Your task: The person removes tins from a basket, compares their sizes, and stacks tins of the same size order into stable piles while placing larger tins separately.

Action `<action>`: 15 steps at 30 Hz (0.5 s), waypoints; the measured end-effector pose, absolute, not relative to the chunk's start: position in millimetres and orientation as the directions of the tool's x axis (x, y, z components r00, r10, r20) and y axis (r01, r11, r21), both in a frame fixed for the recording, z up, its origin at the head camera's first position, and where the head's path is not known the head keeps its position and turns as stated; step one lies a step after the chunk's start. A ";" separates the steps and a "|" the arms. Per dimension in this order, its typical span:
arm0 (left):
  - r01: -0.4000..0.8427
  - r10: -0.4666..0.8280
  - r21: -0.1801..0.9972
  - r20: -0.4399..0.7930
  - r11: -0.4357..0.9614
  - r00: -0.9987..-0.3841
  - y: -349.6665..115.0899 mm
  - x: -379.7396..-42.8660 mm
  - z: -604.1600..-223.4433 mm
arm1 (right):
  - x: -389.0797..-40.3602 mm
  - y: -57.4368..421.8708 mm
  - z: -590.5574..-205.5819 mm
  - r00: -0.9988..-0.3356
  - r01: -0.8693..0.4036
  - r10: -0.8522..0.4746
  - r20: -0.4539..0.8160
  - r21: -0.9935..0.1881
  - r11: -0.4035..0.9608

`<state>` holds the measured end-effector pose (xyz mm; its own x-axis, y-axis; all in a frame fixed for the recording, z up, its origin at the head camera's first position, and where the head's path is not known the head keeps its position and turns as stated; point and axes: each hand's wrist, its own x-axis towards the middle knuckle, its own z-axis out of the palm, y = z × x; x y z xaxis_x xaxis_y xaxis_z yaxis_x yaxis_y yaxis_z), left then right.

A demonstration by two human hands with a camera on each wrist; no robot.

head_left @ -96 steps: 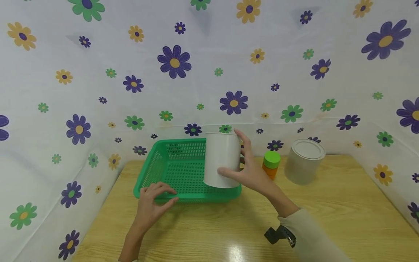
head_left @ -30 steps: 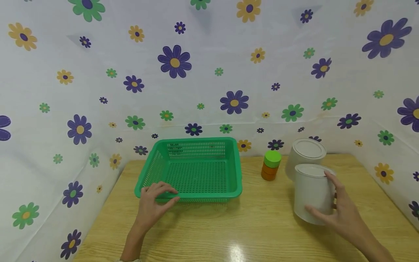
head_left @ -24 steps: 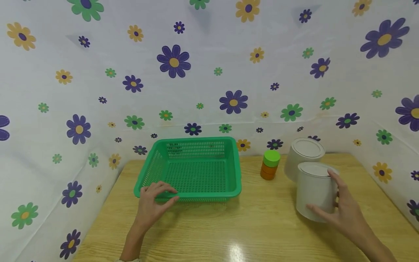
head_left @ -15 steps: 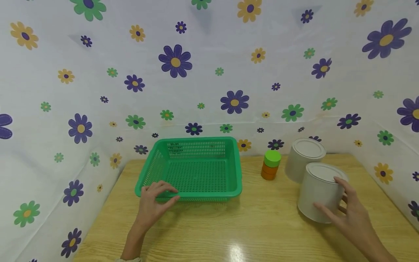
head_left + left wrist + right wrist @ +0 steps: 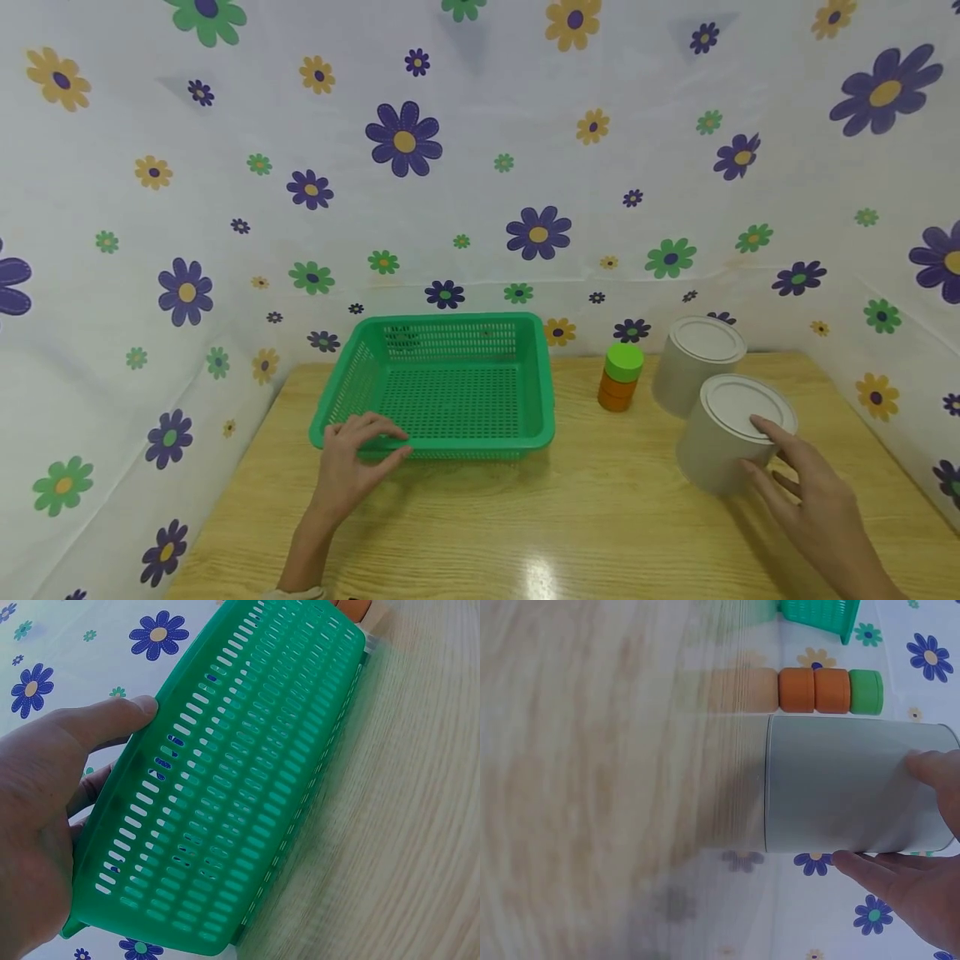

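Observation:
Two similar whitish-grey cans with round rimmed tops are at the right of the table. My right hand is at the nearer can, fingertips by its top rim and thumb beside its right wall. In the right wrist view the can stands on the table, and the fingers lie fairly straight along its side. My left hand pinches the front rim of a green plastic basket. In the left wrist view its thumb lies over the rim of the basket, its other fingers partly hidden behind.
The second can stands just behind the nearer one. A small orange jar with a green lid is between the basket and the cans. A flower-print sheet hangs behind the wooden table.
My right hand has carried the nearer can from over the basket to the right. Since half a second ago the can has settled upright and the thumb has slid right along it. Left hand unchanged.

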<state>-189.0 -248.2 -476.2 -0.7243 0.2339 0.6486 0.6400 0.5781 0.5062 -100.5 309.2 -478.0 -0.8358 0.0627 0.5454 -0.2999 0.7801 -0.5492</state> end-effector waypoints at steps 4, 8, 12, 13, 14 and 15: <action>0.635 0.238 0.504 0.642 0.585 -0.729 -248.7 -189.5 -475.4 | -100.8 309.6 -479.1 -0.844 -0.294 0.065 0.532 -0.561 0.774; 0.633 0.238 0.504 0.640 0.588 -0.730 -249.3 -189.8 -475.5 | -101.5 310.1 -479.6 -0.848 -0.293 0.063 0.527 -0.564 0.772; 0.632 0.238 0.501 0.641 0.591 -0.730 -248.7 -188.9 -475.1 | -102.0 312.0 -478.5 -0.850 -0.292 0.060 0.524 -0.563 0.773; 0.633 0.241 0.500 0.640 0.592 -0.730 -248.6 -188.7 -474.6 | -102.2 312.5 -477.7 -0.846 -0.296 0.062 0.530 -0.562 0.773; 0.632 0.244 0.499 0.637 0.593 -0.731 -248.6 -188.5 -473.9 | -102.6 312.9 -476.5 -0.842 -0.299 0.062 0.537 -0.559 0.773; 0.632 0.249 0.497 0.634 0.594 -0.733 -248.7 -188.1 -472.7 | -103.5 313.3 -475.1 -0.833 -0.310 0.060 0.550 -0.553 0.773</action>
